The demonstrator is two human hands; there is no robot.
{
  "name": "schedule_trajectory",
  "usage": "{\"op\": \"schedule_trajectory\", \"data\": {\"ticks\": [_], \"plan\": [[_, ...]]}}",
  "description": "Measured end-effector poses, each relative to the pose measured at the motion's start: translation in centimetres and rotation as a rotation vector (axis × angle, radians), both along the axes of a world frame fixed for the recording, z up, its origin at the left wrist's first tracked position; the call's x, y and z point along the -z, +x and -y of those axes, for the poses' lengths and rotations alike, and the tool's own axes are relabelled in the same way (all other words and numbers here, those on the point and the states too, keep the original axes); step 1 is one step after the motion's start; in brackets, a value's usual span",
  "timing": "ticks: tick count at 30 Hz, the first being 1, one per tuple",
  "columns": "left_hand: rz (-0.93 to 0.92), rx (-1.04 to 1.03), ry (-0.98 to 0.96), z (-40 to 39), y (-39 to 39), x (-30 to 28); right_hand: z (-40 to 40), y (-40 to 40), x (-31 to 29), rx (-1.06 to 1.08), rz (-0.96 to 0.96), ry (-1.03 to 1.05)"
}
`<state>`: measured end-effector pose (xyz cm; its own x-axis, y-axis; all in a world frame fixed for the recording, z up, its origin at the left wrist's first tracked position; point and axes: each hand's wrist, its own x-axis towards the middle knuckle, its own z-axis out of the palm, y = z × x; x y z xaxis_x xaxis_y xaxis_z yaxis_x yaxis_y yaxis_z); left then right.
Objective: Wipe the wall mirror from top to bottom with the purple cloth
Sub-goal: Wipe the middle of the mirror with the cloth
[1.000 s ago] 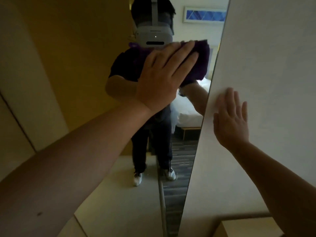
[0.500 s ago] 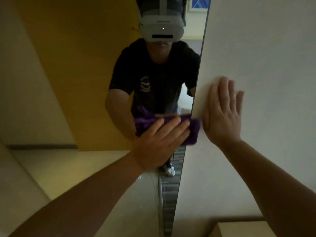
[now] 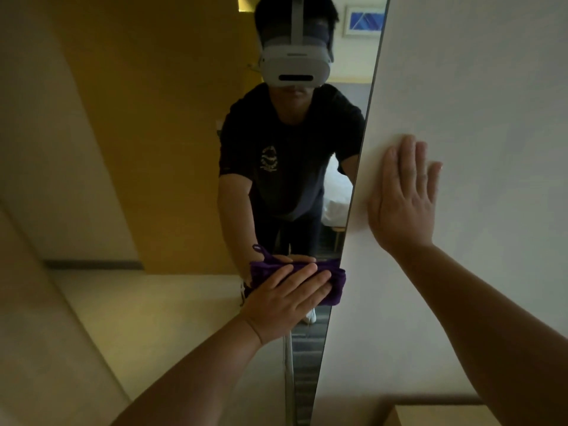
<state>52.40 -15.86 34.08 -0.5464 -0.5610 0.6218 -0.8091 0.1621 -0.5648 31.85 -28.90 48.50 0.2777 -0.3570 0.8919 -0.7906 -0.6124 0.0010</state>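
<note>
The tall wall mirror (image 3: 172, 155) fills the left and middle of the view, its right edge running down beside a white wall. My left hand (image 3: 285, 302) presses the folded purple cloth (image 3: 335, 282) flat against the lower part of the glass, close to the mirror's right edge. The cloth shows above and to the right of my fingers, and its reflection sits just above it. My right hand (image 3: 404, 198) lies flat with fingers spread on the white wall (image 3: 479, 87), to the right of the mirror edge and higher than the cloth.
The mirror reflects a person in a dark shirt with a white headset, a yellow-brown panel, a bed and a framed picture. A pale wooden furniture top (image 3: 439, 416) sits at the bottom right below the wall.
My left hand has slid the cloth down the mirror from head height to the lower part. My right hand has stayed flat on the wall.
</note>
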Motion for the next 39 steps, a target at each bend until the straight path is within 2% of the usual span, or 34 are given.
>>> {"op": "schedule_trajectory", "data": {"ticks": [5, 12, 18, 27, 33, 39], "plan": [[-0.145, 0.054, 0.188, -3.1, -1.2, -5.2, -3.4, 0.0, -1.6, 0.032, -0.01, 0.181], [-0.24, -0.025, 0.102, -12.4, 3.7, -13.5, -11.8, 1.9, -3.3, -0.076, 0.052, 0.298], [-0.331, -0.091, 0.077, -18.7, 11.2, -17.3, -18.6, 8.2, -3.2, -0.166, -0.07, 0.318], [-0.328, -0.045, 0.072, -21.3, 22.9, -14.4, -21.6, 17.9, 0.3, -0.111, -0.208, 0.264], [-0.361, -0.019, -0.006, -19.3, 25.4, -10.0, -21.5, 20.2, 4.7, -0.103, -0.208, 0.261], [-0.332, 0.012, -0.123, -18.0, 26.6, -3.1, -20.9, 22.4, 12.8, -0.166, -0.2, 0.214]]}}
